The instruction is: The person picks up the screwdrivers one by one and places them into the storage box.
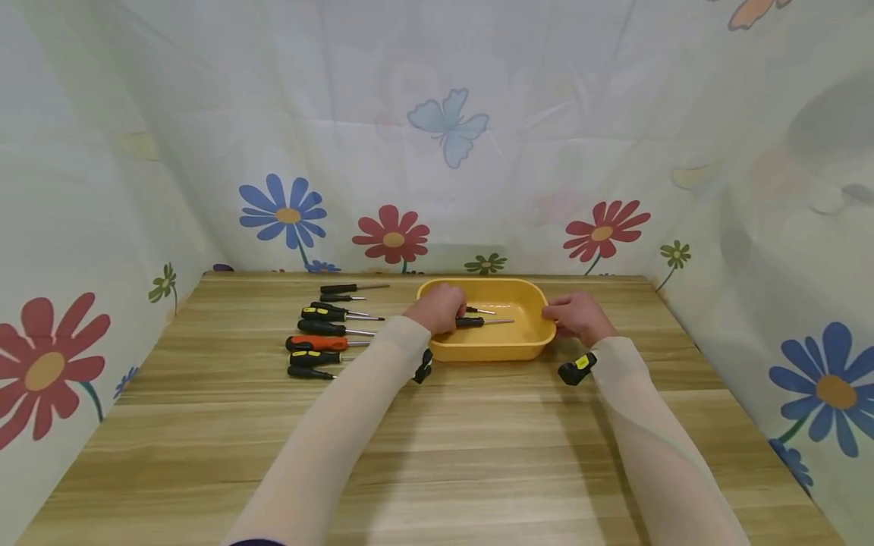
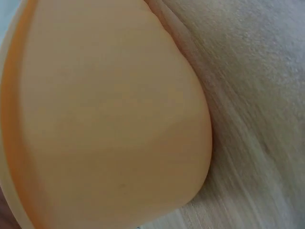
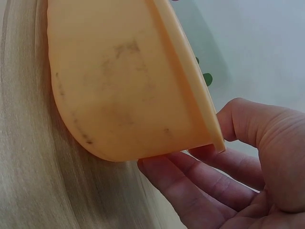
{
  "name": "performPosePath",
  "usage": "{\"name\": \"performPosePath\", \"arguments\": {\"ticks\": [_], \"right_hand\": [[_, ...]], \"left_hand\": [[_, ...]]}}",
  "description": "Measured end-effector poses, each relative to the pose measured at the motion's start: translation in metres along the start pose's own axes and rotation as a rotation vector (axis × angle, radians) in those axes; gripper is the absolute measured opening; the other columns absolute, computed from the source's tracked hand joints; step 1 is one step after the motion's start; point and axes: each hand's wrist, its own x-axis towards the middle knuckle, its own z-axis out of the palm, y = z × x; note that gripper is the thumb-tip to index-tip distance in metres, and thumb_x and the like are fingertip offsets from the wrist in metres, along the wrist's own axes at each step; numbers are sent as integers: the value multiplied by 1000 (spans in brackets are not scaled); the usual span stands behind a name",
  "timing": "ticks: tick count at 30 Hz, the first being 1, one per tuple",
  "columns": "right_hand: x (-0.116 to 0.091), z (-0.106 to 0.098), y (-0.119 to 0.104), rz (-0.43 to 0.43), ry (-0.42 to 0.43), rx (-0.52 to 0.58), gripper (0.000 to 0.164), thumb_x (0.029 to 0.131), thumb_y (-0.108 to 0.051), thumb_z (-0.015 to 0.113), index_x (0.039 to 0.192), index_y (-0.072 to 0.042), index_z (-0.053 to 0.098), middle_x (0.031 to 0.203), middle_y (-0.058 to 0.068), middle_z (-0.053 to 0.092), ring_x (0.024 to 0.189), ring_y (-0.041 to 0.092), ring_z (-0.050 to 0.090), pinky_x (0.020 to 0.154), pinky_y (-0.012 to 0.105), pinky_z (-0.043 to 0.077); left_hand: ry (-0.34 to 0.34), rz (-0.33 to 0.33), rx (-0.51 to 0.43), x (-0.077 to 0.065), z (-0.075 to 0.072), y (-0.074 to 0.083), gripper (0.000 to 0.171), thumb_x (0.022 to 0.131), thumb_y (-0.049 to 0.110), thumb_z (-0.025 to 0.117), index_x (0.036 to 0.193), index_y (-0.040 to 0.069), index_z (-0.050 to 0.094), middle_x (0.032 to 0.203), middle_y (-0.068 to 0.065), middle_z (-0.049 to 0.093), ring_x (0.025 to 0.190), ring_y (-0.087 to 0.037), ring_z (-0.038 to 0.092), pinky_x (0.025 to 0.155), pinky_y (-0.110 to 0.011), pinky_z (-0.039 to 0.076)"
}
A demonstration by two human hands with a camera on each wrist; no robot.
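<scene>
My left hand (image 1: 435, 309) reaches over the left end of a yellow plastic basin (image 1: 488, 353), its back toward the head camera and its fingertips hidden. A black-handled screwdriver (image 1: 471, 322) lies along the basin, its handle end covered by that hand; I cannot tell whether the fingers grip it. Just behind is a smaller screwdriver (image 1: 485, 311), also partly covered. My right hand (image 3: 224, 176) holds the basin's right end, thumb on the rim and fingers under the wall. In the left wrist view, only the basin's outer wall (image 2: 114, 105) and the table show clearly.
Several screwdrivers lie in a column left of the basin, among them one with an orange handle (image 1: 314, 343). They have mostly black handles and point right. Black wrist devices (image 1: 577, 369) sit at both cuffs. A flowered curtain (image 1: 437, 197) stands behind the wooden table (image 1: 492, 447).
</scene>
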Motion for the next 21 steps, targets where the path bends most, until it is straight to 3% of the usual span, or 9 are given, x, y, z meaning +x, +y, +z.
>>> {"name": "performPosePath", "arguments": {"ticks": [7, 12, 17, 21], "right_hand": [[1, 1, 0, -17, -4, 2, 42, 100, -19, 66, 136, 2, 63, 132, 23, 65, 97, 24, 71, 98, 43, 58], [2, 2, 1, -27, 1, 0, 42, 100, -18, 66, 136, 2, 63, 131, 23, 65, 94, 22, 71, 96, 42, 59], [3, 2, 2, -34, -1, -4, 42, 100, -18, 66, 136, 2, 63, 131, 23, 65, 93, 22, 71, 95, 42, 59], [2, 1, 1, -33, -2, -2, 42, 100, -18, 66, 136, 2, 63, 133, 23, 65, 97, 24, 71, 97, 43, 58]], "left_hand": [[-35, -8, 16, -3, -1, 1, 14, 87, -9, 69, 91, 4, 72, 87, -6, 63, 78, -20, 51, 66, -29, 43], [-43, 5, 30, -5, -1, 1, 18, 90, -10, 66, 99, 3, 73, 94, -6, 67, 81, -19, 52, 71, -29, 45], [-57, 51, 23, -6, -4, -3, 18, 89, -10, 65, 102, 1, 71, 90, -5, 57, 79, -19, 46, 71, -30, 41], [-20, 116, -31, -8, -10, -11, 19, 91, 0, 71, 110, 1, 71, 101, -8, 67, 88, -20, 56, 82, -33, 52]]}}
